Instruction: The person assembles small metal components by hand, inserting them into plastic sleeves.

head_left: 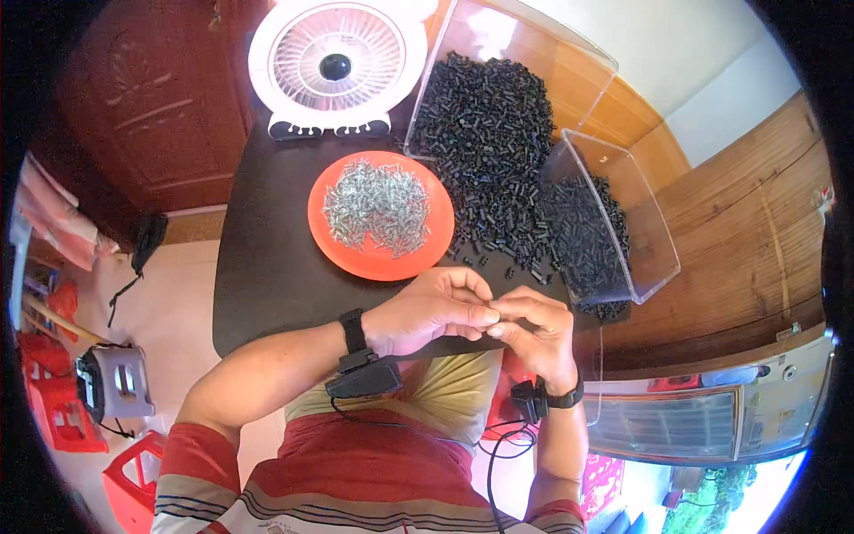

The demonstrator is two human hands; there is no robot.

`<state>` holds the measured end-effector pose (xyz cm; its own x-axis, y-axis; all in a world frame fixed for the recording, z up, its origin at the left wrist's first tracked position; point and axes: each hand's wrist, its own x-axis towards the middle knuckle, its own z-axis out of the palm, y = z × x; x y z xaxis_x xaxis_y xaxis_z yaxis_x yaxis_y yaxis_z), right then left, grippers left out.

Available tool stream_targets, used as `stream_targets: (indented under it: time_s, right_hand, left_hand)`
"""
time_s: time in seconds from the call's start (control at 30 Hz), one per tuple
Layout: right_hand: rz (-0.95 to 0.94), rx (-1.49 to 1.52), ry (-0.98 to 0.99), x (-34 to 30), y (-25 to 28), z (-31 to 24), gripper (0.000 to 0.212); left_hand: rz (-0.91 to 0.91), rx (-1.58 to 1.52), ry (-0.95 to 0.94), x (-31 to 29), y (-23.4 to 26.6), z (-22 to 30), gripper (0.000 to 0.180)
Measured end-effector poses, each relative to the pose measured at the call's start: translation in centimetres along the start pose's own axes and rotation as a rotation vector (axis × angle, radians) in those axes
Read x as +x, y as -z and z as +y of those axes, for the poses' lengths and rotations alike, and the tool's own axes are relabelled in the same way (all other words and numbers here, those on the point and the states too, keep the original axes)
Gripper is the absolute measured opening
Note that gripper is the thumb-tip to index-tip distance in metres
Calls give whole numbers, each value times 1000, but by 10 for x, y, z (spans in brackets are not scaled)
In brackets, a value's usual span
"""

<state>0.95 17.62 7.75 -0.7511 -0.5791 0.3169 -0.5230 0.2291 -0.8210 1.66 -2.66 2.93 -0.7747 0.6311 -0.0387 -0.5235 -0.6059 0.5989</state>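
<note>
Dark counter (267,267) ahead of you. Left hand (425,310), right hand (541,338): each grip narrow, fingertips meeting just off the near edge; you cannot tell what, if anything, is pinched. Metal pins (378,205), heaped on a red plate (391,271): likely light, stiff, slippery; pinch mid-length; slender, silvery. Black pieces (489,133), heaped farther right: likely light, firm; take by the sides; short, tube-like. White fan (336,67), at back.

The plate (381,266) is orange-red, pieces (487,133) black, shirt (374,467) striped.
</note>
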Motion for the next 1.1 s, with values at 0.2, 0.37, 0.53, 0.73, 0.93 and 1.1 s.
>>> stream_targets:
  time_s: [0.2,0.37,0.53,0.73,0.93,1.1]
  right_hand:
    - [-104,109,-52,6,7,-3,19]
    - [-215,92,-100,18,16,-5,16]
    - [-205,138,-157,47,27,-4,10]
    - [-168,-202,-138,103,1,14,16]
    - [-361,-580,-67,142,-23,21,19]
    - [-482,-831,35,153,-35,26,15]
  left_hand:
    - [-75,-1,30,-2,0,4,21]
    - [-66,39,28,-5,-1,11,21]
    - [-24,83,6,-6,-6,13,18]
    - [-113,233,28,-11,-7,17,20]
    - [-181,295,23,-13,-11,20,25]
    - [-192,273,8,-13,-11,20,24]
